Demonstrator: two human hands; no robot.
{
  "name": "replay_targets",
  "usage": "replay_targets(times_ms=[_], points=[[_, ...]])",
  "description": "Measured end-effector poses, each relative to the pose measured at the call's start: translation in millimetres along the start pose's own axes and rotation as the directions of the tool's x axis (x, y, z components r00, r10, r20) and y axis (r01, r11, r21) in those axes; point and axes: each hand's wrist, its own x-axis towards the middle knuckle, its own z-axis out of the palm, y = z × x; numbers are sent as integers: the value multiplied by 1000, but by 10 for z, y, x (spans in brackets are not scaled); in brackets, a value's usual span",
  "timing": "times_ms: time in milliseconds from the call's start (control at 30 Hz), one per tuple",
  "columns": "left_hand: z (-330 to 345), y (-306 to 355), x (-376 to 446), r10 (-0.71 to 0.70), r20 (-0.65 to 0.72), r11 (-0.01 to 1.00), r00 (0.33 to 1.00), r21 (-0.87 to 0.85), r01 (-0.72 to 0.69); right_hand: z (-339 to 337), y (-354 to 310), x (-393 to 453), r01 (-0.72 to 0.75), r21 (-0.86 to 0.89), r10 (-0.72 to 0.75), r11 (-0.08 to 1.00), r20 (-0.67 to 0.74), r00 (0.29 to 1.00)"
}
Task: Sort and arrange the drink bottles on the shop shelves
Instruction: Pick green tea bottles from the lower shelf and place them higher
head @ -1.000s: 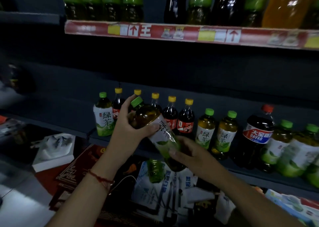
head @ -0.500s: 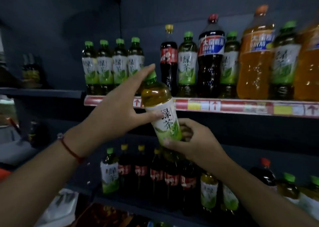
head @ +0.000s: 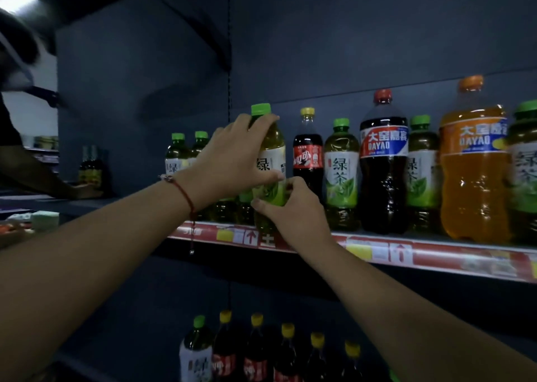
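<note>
Dark shop; hands (head: pixel 232 163) hold tea bottle (head: pixel 268 149) over red-edged shelf (head: pixel 436 255).

Both hands hold one green tea bottle (head: pixel 268 160) upright at the shelf (head: pixel 436 253) edge: the left hand (head: pixel 232 163) wraps its upper part, the right hand (head: pixel 290 210) grips its lower part. At 3 o'clock from it stand a small cola (head: pixel 308 152), another tea (head: pixel 341 175), a big cola (head: pixel 383 163) and an orange soda (head: pixel 473 163).
</note>
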Motion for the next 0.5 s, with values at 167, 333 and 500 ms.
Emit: replay_targets(times_ms=[167, 333, 500], points=[[130, -117, 256, 27, -11, 973, 1000, -228, -29, -161, -13, 254, -7, -144, 18, 990, 74, 997], [329, -219, 484, 121, 48, 982, 992, -155, -112, -519, -216, 506, 223, -420, -247, 880, -5, 969], [570, -330, 568, 145, 107, 977, 984, -175, -125, -850, -511, 956, 346, -657, -425, 670, 42, 904]])
